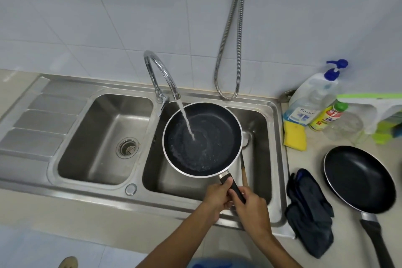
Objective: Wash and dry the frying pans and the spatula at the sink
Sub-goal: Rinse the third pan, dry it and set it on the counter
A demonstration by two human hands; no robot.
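Running from the tap (161, 72), water (186, 119) is caught in the black, silver-rimmed pan (217, 137) held over the right basin (258, 119). Its black handle (236, 190) is gripped by the left hand (217, 196) and the right hand (252, 206).

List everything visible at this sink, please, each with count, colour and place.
held frying pan: one, black, over the right basin under the running water
second frying pan: one, black, on the counter at right
spatula: one, wooden handle showing, in the right basin
sink: one, steel, two basins
tap: one, chrome, behind the basins
hose: one, metal, on the wall
sponge: one, yellow, right of the sink
cloth: one, dark, between sink and second pan
pump bottle: one, clear with blue pump, back right
hands: two; left hand and right hand grip the held pan's handle
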